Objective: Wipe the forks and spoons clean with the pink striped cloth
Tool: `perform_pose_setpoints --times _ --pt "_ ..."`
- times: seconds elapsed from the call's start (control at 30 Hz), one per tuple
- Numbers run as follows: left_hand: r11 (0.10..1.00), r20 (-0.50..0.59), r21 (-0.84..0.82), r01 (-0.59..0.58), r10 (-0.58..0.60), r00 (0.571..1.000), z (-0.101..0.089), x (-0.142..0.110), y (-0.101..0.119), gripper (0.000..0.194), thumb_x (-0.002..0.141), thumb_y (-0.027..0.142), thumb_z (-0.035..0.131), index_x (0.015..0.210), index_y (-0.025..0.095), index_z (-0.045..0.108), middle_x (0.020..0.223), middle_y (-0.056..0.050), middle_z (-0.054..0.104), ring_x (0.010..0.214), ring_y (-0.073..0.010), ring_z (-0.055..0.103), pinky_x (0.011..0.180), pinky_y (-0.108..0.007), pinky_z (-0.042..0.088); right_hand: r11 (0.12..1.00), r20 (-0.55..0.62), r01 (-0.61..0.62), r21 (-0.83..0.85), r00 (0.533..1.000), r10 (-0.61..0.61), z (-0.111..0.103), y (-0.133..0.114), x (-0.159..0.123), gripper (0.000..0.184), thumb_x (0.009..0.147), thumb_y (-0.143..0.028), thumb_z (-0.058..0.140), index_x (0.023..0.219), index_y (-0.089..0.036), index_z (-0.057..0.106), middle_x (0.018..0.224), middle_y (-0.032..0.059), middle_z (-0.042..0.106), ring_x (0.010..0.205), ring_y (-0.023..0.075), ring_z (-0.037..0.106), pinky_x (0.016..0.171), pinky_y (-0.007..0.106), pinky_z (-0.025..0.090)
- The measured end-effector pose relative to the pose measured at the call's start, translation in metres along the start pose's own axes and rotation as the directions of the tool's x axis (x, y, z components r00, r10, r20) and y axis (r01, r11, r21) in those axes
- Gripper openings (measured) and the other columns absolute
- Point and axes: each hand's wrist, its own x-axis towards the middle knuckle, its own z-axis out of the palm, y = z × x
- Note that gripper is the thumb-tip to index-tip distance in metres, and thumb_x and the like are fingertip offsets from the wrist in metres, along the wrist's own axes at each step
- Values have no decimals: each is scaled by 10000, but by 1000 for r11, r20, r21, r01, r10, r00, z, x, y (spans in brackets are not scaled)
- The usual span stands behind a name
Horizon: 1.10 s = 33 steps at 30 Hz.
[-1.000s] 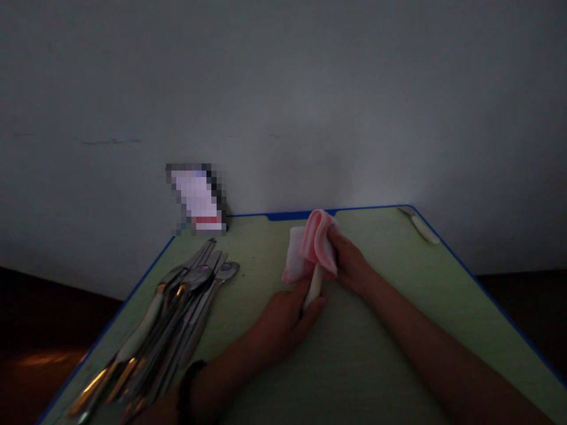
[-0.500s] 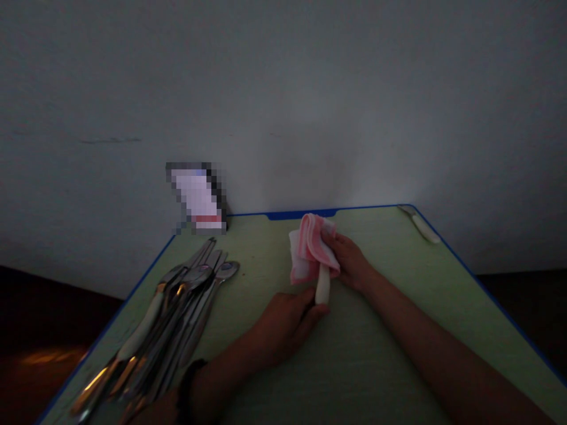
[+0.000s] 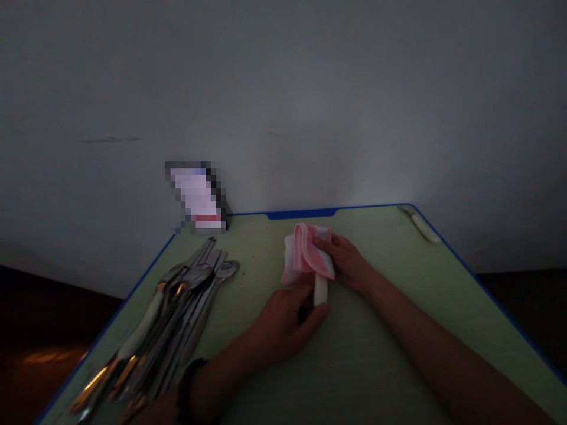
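My left hand [image 3: 292, 319] is closed on the lower end of a white handle [image 3: 321, 290], its thumb and fingers on either side. The handle's upper part goes into a folded pink-and-white cloth [image 3: 305, 251], which hides what kind of utensil it is. My right hand [image 3: 343, 258] grips the cloth from the right, thumb on top, wrapped around the covered part. Left of my hands lies a pile of cutlery [image 3: 186, 307], with spoons, knives and some white or gold-coloured handles.
A white-handled utensil [image 3: 424, 227] lies at the table's far right corner. A phone [image 3: 197, 198], blurred out, leans on the wall [image 3: 310, 106] at the far left. The green table [image 3: 376, 348] has a blue rim and meets the wall.
The cloth and my right hand have slid slightly down and left along the handle, so less of it shows. My left hand stays in nearly the same place.
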Motion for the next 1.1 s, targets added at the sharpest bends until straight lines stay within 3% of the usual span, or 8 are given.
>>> perform_pose_setpoints --times 0.33,0.63,0.87,1.1 --pt "1000 84 -7 8 -7 996 -5 1 5 258 899 374 383 760 178 478 608 26 490 523 -114 436 484 -223 303 992 -51 31 119 998 -25 4 -1 -1 245 603 -223 741 815 -187 622 742 -18 666 646 115 580 651 248 459" --pt "999 97 46 -6 2 995 -4 2 4 241 894 360 400 741 182 456 608 26 496 528 -116 449 489 -220 301 986 -117 115 124 988 -101 3 5 2 248 623 -346 737 795 -204 629 728 -36 650 644 103 557 656 239 430" --pt "997 109 68 -26 19 994 -3 1 3 238 901 362 396 762 180 459 618 27 503 523 -112 453 492 -220 308 981 -175 100 168 982 -70 6 1 2 282 613 -413 723 784 -205 639 681 -33 639 648 124 557 654 254 427" --pt "996 124 75 -49 39 992 -3 0 3 219 910 349 386 835 170 488 691 3 555 578 -125 492 531 -230 348 978 -148 111 176 985 -85 4 1 4 310 674 -462 660 847 -204 646 726 -14 657 702 148 582 670 268 438"
